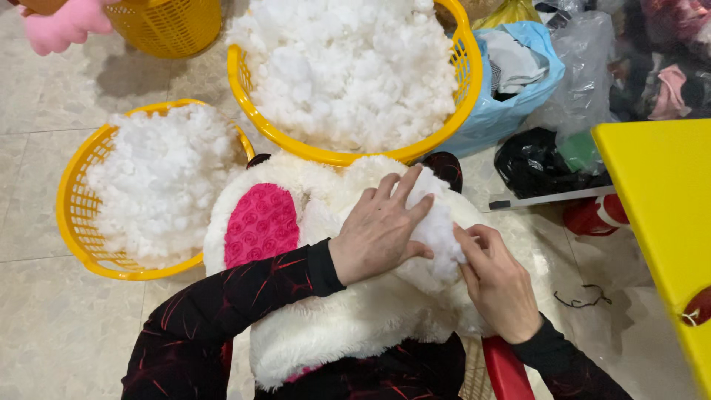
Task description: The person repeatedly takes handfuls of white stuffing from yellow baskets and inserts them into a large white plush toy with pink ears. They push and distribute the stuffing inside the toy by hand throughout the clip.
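A large white plush toy (348, 326) with a pink patterned patch (263, 222) lies across my lap. My left hand (378, 230) rests flat on the plush, fingers spread, pressing against a clump of white stuffing (438, 226). My right hand (498, 281) pinches the same clump from the right side and pushes it against the plush. Both arms wear black sleeves with red lines.
Two yellow baskets heaped with white stuffing stand ahead: one at left (74, 222), a bigger one (244, 81) at centre. A third yellow basket (167, 26) and a pink plush piece (63, 26) are far left. Blue bag (511, 111), black bags and a yellow table (659, 192) lie right.
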